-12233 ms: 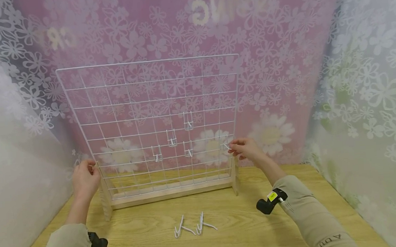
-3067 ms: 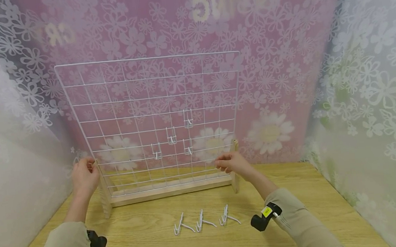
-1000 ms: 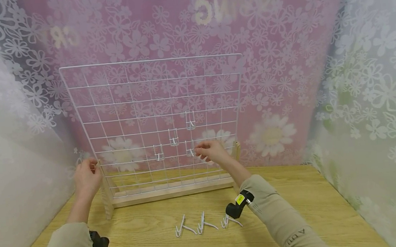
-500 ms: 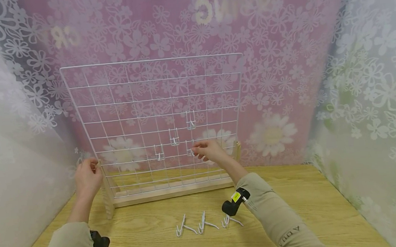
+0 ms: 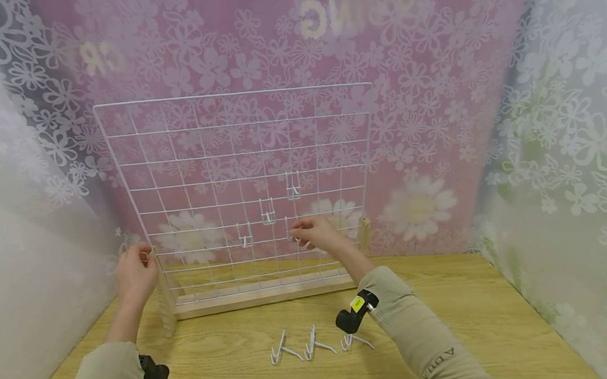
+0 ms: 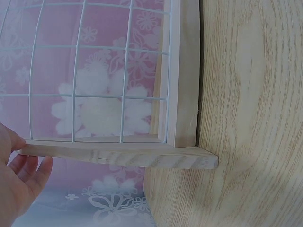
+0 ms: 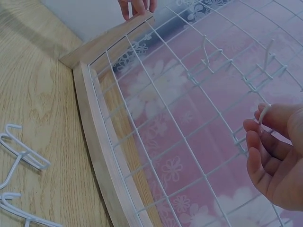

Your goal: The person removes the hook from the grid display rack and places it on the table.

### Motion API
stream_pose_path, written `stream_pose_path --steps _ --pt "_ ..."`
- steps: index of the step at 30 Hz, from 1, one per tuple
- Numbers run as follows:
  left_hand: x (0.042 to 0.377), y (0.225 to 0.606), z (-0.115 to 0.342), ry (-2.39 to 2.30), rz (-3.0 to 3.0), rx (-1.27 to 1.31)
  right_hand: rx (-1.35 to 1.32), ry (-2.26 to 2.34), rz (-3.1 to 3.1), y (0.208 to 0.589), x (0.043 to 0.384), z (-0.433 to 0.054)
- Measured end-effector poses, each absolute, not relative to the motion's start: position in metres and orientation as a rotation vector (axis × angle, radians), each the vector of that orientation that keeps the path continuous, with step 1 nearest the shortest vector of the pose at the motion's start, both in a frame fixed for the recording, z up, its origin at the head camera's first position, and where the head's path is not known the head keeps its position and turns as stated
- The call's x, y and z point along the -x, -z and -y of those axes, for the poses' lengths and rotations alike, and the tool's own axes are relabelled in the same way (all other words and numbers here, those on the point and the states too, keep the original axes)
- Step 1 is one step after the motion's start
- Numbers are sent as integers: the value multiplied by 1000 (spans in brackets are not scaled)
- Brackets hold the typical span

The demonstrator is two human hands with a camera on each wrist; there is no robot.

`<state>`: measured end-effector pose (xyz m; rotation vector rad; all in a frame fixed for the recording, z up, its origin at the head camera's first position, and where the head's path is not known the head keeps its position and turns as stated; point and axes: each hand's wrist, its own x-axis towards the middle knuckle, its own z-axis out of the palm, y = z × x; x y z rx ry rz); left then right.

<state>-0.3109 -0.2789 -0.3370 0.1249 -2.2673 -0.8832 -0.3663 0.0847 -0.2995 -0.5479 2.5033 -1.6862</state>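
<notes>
A white wire grid panel (image 5: 211, 159) stands upright in a wooden base (image 5: 269, 297). My left hand (image 5: 137, 273) pinches the top of the left wooden upright (image 6: 118, 156) between thumb and fingers. With thumb and fingertips, my right hand (image 5: 314, 234) pinches the prong of a white wire hook (image 7: 240, 141) hung low on the grid; the head view shows this hook partly hidden behind the fingers. Three more hooks hang nearby: a low one (image 5: 245, 240), a middle one (image 5: 268, 215) and a higher one (image 5: 294, 190).
Three loose white hooks lie in a row in front of the base: a left hook (image 5: 284, 349), a middle hook (image 5: 317, 347) and a right hook (image 5: 356, 342), the last partly under the right wrist camera (image 5: 352, 318). A pink floral curtain (image 5: 425, 116) hangs behind the wooden table (image 5: 450, 320).
The hook at the grid's right edge came off, and a third hook now lies on the table. My right hand moved left to a low hook and grips it; my left hand stayed.
</notes>
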Motion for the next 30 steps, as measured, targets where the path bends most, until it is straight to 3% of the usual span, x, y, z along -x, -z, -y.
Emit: stream_pose_path --steps 30 --pt "310 337 279 900 2266 -118 503 1850 -2566 297 365 -89"
